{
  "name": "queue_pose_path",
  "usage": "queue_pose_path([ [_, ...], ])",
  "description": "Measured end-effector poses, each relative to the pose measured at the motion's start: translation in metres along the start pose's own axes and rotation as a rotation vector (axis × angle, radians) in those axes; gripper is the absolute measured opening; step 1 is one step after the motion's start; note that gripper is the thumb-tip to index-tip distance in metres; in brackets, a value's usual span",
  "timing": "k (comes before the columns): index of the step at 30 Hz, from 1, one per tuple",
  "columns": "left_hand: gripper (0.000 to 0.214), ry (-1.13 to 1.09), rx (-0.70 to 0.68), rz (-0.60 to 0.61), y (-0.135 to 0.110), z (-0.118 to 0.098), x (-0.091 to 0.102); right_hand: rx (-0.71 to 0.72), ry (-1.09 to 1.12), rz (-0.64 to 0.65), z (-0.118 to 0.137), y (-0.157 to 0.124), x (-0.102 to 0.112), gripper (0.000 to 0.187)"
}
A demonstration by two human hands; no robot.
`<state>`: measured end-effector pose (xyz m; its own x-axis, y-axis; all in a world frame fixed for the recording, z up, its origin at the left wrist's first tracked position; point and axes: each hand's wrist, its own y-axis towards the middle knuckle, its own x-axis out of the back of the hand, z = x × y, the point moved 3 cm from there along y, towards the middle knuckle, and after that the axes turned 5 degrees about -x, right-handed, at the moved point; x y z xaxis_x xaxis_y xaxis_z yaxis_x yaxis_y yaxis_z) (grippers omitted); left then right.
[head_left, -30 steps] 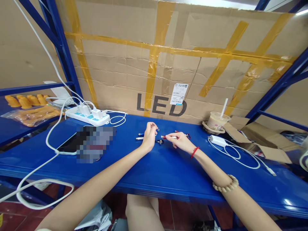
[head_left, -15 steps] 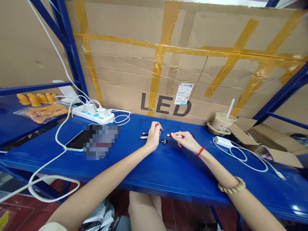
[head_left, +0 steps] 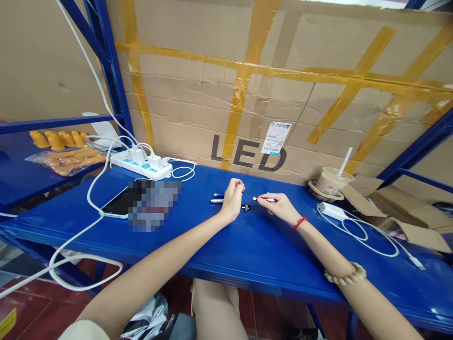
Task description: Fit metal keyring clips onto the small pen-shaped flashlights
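My left hand (head_left: 233, 197) hovers over the blue table (head_left: 247, 245) with its fingers pinched together on something too small to name. Just left of it lie two small pen-like lights, a blue one (head_left: 218, 194) and a silver one (head_left: 215, 200). A small round metal part (head_left: 245, 207) rests on the table between my hands. My right hand (head_left: 279, 208) is closed on a thin red and silver pen light (head_left: 264, 199), which points left toward my left hand.
A white power strip (head_left: 141, 166) with plugged chargers and cables sits at the back left, next to a phone (head_left: 116, 204). A drink cup with a straw (head_left: 331, 182), a white adapter (head_left: 331, 210) and open cardboard boxes (head_left: 396, 212) stand right. Taped cardboard forms the back wall.
The view has shifted left and slightly down, so everything sits further right in frame. My left hand's fingers have curled closer together; both hands stay in the same place on the table.
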<state>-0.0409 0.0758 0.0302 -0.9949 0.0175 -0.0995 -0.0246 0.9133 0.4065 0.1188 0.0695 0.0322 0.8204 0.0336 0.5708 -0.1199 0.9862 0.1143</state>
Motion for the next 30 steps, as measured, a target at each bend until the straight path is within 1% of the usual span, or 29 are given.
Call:
queue_pose_path([
  [9,0.013,0.001,-0.01,-0.017,0.0023,-0.0021,0.0034,-0.021,-0.004,-0.013,-0.0056,0.0047,-0.0011,0.053],
  [13,0.014,0.005,-0.012,-0.032,0.0021,-0.0044,0.0041,-0.008,-0.023,0.02,-0.0048,0.0052,-0.004,0.051],
  [25,0.013,0.012,-0.036,-0.007,0.004,-0.0014,0.0031,0.017,-0.057,0.028,-0.0042,0.0044,-0.0051,0.051],
  [30,0.014,0.026,-0.04,0.001,0.0044,0.0002,0.0039,0.017,-0.056,0.028,0.002,0.0002,-0.0059,0.05],
])
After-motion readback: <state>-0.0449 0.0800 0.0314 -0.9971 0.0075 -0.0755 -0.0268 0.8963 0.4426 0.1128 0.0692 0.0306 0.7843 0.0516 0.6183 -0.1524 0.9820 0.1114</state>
